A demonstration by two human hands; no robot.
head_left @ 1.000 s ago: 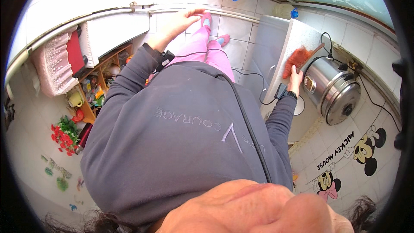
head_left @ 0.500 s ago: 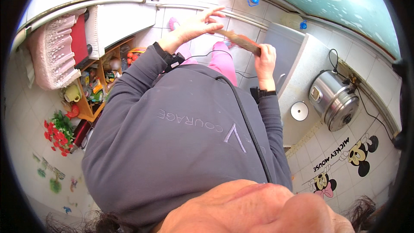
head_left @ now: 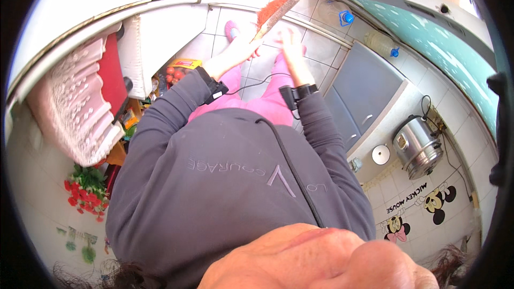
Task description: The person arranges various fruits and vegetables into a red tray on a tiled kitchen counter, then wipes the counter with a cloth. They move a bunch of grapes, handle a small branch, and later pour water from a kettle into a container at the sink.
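A hand brush [head_left: 277,16] with orange-red bristles and a light wooden back points away from me, its head up and to the right. My left hand [head_left: 245,48] is closed round its handle. To the right of it, apart from the brush, my right hand [head_left: 290,42] is stretched forward with no brush in it. Motion smears the fingers of that hand. Both hands are over the tiled floor, in front of my pink trouser legs [head_left: 267,96].
At right stands a cabinet [head_left: 367,88] with grey doors; a rice cooker [head_left: 417,147] sits beyond it. Clear jugs with blue caps, one a water jug [head_left: 333,15], stand by the wall. At left are a lace-covered item [head_left: 75,101], tomatoes [head_left: 175,74] and red flowers [head_left: 85,198].
The brush has passed from my right hand to my left, and its head has swung to point forward. My right hand has let go and moved left. The whole view has shifted.
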